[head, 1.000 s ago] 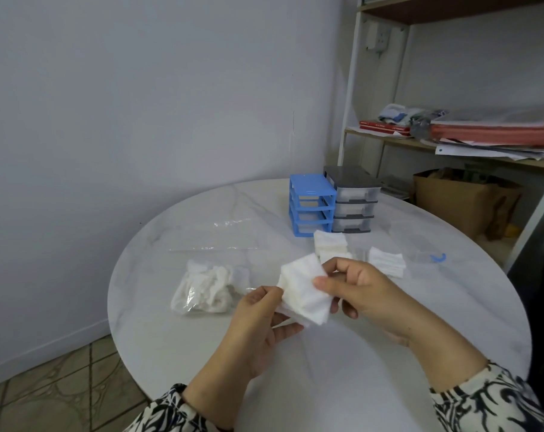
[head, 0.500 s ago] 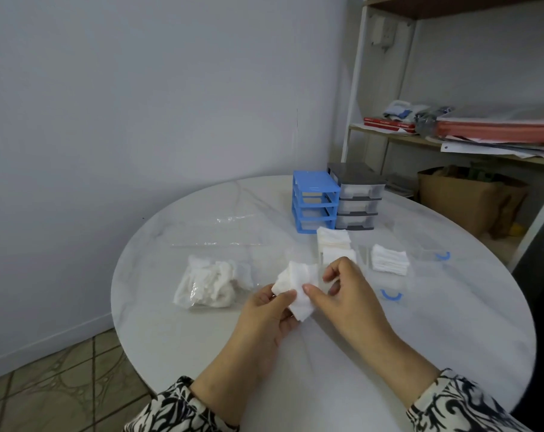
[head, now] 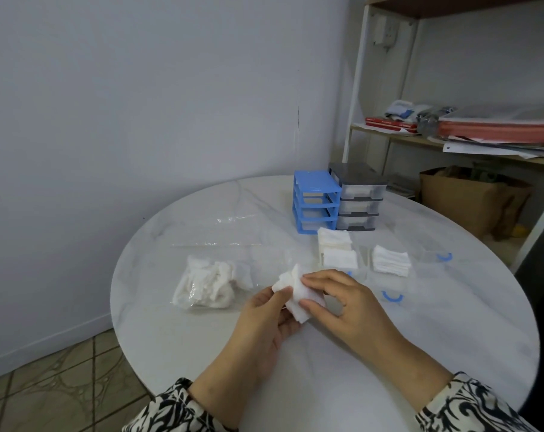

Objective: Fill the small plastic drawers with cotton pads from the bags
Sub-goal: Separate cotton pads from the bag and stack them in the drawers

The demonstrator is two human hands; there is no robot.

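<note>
Head view: both the left hand (head: 264, 310) and right hand (head: 342, 300) pinch a small stack of white square cotton pads (head: 297, 289), lowered since a second ago toward the clear plastic drawers (head: 386, 275) at two o'clock, likely squaring it for loading.

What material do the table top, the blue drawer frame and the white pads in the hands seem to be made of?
Table top: likely marble or a marble-look laminate, pale with grey veins and a soft sheen.
Blue drawer frame: moulded plastic, uniform colour, matt.
White pads: soft cotton-like fibre, matt, bending between left hand and right hand.
</note>
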